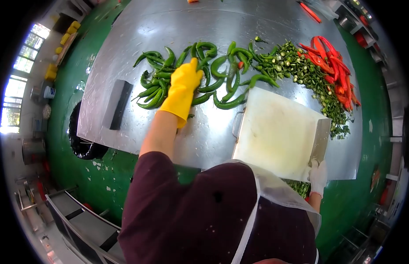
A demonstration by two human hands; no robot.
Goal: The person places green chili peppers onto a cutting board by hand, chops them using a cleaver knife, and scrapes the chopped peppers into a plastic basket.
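Note:
My left hand [182, 86], in a yellow rubber glove, reaches over a spread of long green chili peppers [156, 94] on the steel table, fingers stretched and touching the pile. No pepper shows clearly within its grasp. At the right side of the white cutting board [275, 132], my right hand [318, 176] wears a white knit glove. It is closed round the handle of a cleaver [319, 138], whose broad grey blade lies along the board's edge. More green peppers [231, 103] touch the board's far left corner.
Chopped green pepper bits and stems [301, 72] lie heaped beyond the board, beside red chili peppers [334, 70]. A grey block [117, 104] rests on the table [147, 26] at left. Below that edge stands a black-lined bin [81, 143]. Metal-framed equipment [88, 224] is behind left.

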